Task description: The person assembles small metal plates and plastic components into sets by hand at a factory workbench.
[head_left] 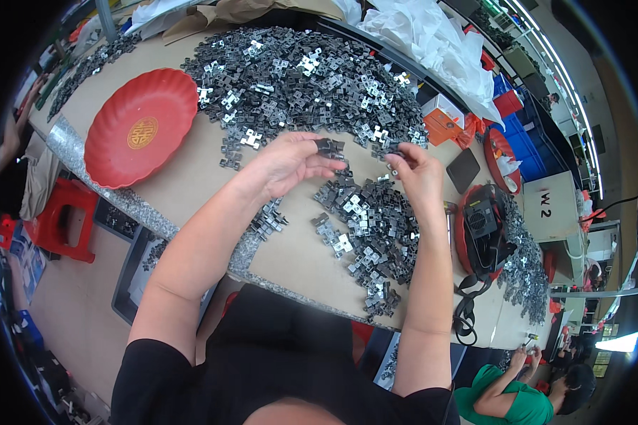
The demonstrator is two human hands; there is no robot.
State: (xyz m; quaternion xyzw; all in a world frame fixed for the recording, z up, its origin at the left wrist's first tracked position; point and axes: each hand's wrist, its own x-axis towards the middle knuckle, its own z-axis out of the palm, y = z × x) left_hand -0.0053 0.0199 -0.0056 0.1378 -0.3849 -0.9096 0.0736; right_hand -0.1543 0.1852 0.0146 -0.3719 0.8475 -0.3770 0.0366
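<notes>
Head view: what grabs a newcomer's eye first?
The huge heap of small metal brackets spread across the far side of the table. Next, the empty red plate at its left. In the middle, the left hand pinches a stack of brackets and the right hand holds another piece.

An orange-and-white carton [443, 119] sits at the table's far edge, beside blue crates; a pale box [551, 206] with dark marking stands at right; a bright screen [620, 343] glows at lower right.
</notes>
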